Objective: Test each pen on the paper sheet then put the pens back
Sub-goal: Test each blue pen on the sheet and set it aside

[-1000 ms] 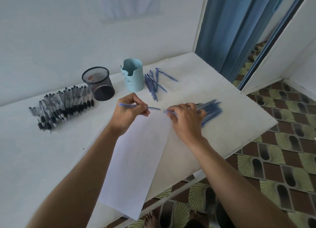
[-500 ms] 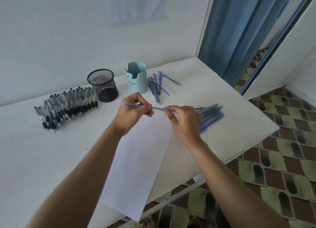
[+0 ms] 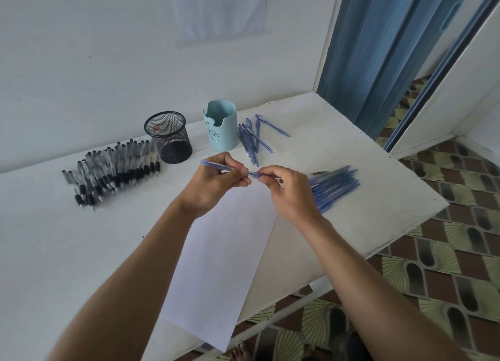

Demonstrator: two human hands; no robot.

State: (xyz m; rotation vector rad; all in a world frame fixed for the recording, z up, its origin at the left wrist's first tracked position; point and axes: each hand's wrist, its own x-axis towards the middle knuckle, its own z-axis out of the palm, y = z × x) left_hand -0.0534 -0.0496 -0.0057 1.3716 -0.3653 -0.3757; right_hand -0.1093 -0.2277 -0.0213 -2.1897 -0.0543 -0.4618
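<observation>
Both my hands hold one blue pen (image 3: 216,166) level above the far end of the white paper sheet (image 3: 216,255). My left hand (image 3: 216,182) grips its barrel, and my right hand (image 3: 289,191) pinches the other end. A pile of blue pens (image 3: 335,187) lies just right of my right hand. Several more blue pens (image 3: 254,138) lie by the light blue cup (image 3: 220,125). A row of black pens (image 3: 113,168) sits at the left beside the black mesh cup (image 3: 169,136).
The white table (image 3: 351,157) ends in a corner at the right, with patterned floor tiles (image 3: 446,252) beyond. A wall stands behind the cups. The paper's near corner overhangs the table's front edge.
My right hand left the blue pile and rose to meet the left hand, taking hold of the free end of the pen. The view shifted slightly.
</observation>
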